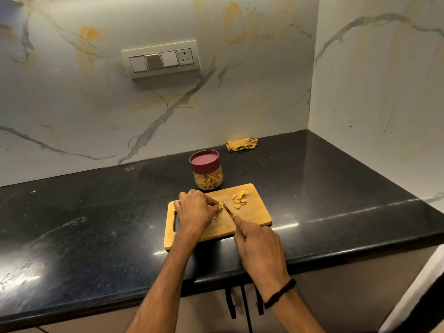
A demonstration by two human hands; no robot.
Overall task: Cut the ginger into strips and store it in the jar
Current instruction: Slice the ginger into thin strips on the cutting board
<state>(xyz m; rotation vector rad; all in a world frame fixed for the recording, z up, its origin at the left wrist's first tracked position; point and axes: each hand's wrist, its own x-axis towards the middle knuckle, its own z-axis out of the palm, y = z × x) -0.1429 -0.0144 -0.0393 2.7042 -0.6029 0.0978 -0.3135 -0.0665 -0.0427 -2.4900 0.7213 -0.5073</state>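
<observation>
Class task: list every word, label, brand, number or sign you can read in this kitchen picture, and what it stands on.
None is readable. The jar shows no label, the switch panel no lettering; the cutting board, knife and yellow cloth carry no visible print.

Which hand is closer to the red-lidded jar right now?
Left. The left hand rests on the cutting board just in front of the jar, holding ginger. The right hand, gripping the knife, is farther off, nearer the person and to the jar's right.

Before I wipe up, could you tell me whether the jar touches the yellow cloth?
Apart: the head view shows bare counter between the jar and the cloth.
</observation>
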